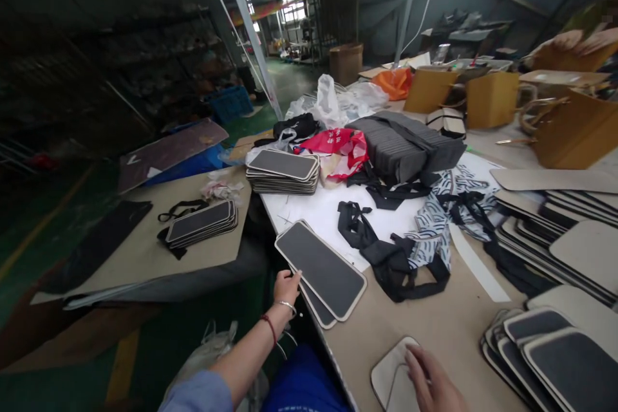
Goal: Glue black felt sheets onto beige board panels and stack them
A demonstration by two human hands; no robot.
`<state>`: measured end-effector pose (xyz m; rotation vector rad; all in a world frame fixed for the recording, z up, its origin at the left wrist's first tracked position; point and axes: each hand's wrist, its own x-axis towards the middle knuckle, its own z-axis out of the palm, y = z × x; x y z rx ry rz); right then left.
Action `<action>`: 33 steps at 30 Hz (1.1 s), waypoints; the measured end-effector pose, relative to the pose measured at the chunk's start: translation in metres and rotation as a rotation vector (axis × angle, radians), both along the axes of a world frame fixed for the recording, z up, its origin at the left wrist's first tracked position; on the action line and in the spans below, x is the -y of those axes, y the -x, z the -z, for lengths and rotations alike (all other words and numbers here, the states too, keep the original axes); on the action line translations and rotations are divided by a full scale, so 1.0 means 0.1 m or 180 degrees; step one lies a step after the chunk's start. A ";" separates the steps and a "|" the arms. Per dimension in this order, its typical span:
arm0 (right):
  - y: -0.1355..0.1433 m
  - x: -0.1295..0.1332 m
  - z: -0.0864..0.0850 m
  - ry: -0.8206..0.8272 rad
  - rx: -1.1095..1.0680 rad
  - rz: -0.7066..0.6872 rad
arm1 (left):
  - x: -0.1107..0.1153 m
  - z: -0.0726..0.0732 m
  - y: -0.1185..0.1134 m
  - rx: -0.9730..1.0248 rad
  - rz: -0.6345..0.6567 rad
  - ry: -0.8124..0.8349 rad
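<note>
My left hand [286, 288] pinches the left edge of a dark grey panel with a cream border [321, 267]. A second such panel lies partly under it, at the table's edge. My right hand [432, 378] is at the bottom, its fingertips on a small cream rounded piece [393, 373] lying on the brown board; whether it grips the piece cannot be made out. More dark panels with cream borders [570, 360] are stacked at the lower right. A neat stack of similar panels [282, 170] stands beyond my left hand.
Black straps [381, 257] and patterned fabric [434, 212] lie mid-table. Behind are a dark grey bundle [396, 145] and a red bag [338, 145]. A side table [140, 232] holds a smaller stack. Another person's hands [584, 42] hold a brown piece at the upper right.
</note>
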<state>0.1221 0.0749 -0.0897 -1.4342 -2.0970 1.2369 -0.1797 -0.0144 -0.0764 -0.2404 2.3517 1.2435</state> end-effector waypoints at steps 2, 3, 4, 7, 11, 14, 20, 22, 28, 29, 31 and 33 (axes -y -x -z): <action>0.44 -0.15 0.00 -0.0208 -0.0048 -0.0111 | -0.01 0.02 0.03 0.0163 -0.0058 -0.0092; 0.64 -0.22 -0.01 -0.0373 0.0002 -0.0141 | -0.01 0.03 0.05 0.0228 -0.0069 -0.0135; 0.83 -0.28 -0.01 -0.0586 0.0092 -0.0139 | 0.00 0.03 0.07 0.0287 -0.0071 -0.0176; 1.22 -0.36 0.00 -0.1051 0.0422 -0.0221 | 0.01 0.03 0.15 0.0458 -0.0041 -0.0293; 1.40 -0.26 0.00 -0.1199 0.0701 -0.0594 | 0.02 0.06 0.22 0.0652 -0.0009 -0.0410; 1.45 -0.21 -0.02 -0.1136 0.0757 -0.0769 | 0.04 0.09 0.26 0.0730 0.0030 -0.0416; 1.66 -0.44 0.01 -0.1325 0.0911 -0.0610 | 0.07 0.11 0.31 0.0764 0.0160 -0.0279; 1.71 -0.51 0.05 -0.1355 0.0927 -0.0774 | 0.06 0.10 0.32 0.0754 0.0169 -0.0255; 1.73 -0.57 0.07 -0.1361 0.1202 -0.1047 | -0.01 0.05 0.35 0.0850 0.0039 -0.0393; 1.73 -0.57 0.06 -0.1374 0.1282 -0.1109 | -0.03 0.04 0.36 0.0870 0.0019 -0.0428; 1.73 -0.58 0.03 -0.1419 0.1450 -0.1259 | -0.06 0.01 0.38 0.0921 0.0010 -0.0515; 1.75 -0.57 0.00 -0.1460 0.1627 -0.1381 | -0.09 -0.01 0.40 0.1005 0.0024 -0.0630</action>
